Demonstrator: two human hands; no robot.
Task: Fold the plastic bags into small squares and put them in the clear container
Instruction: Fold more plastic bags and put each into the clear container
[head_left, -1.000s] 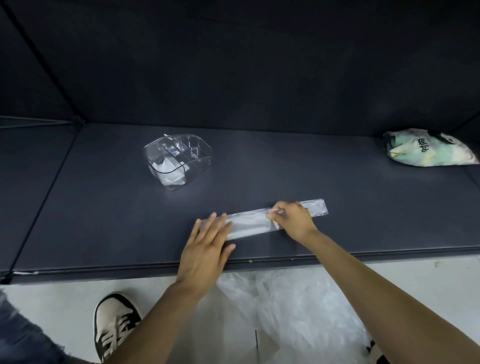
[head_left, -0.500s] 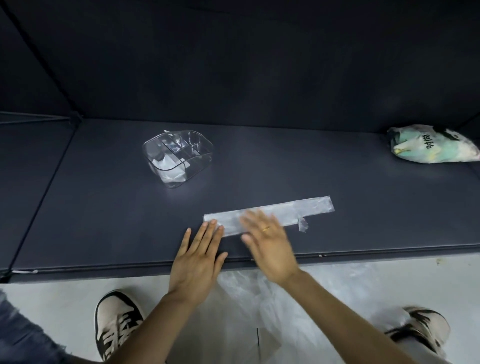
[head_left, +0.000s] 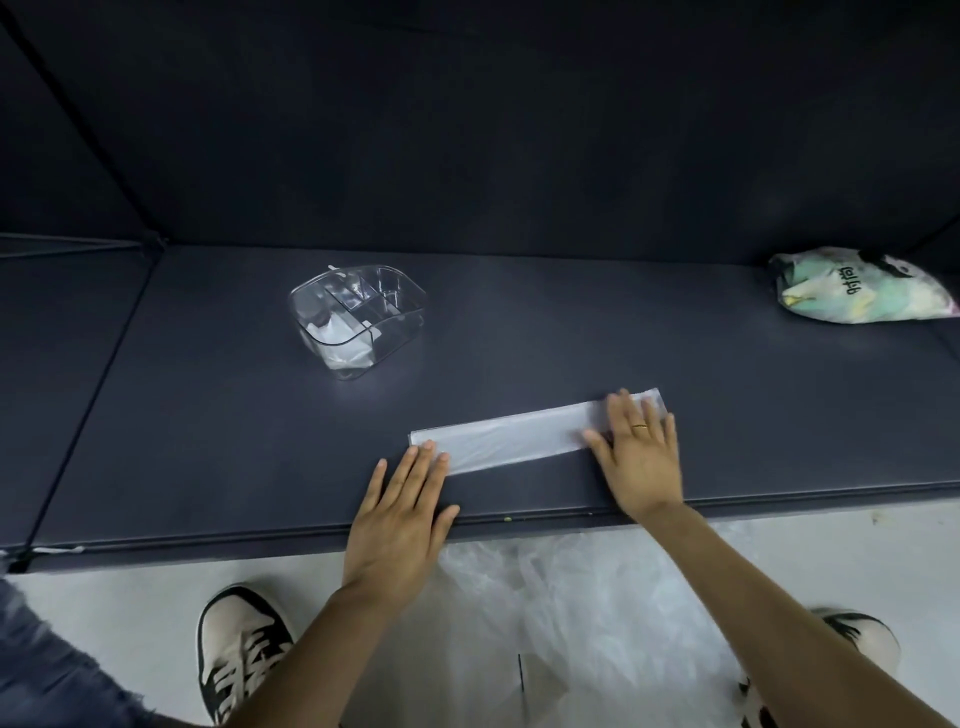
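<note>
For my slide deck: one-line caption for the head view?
Both hands, left and right, press flat a folded plastic strip near the clear container.

— How many plastic bags on the desk (head_left: 208, 415)?
— One folded strip (head_left: 519, 434), and one clear container (head_left: 358, 314) with one white folded bag (head_left: 340, 338) inside.
— Anything else?
— One printed pouch (head_left: 862, 286), one heap of loose plastic (head_left: 571, 613) on the floor, two hands, two shoes, one ring (head_left: 640, 426).
</note>
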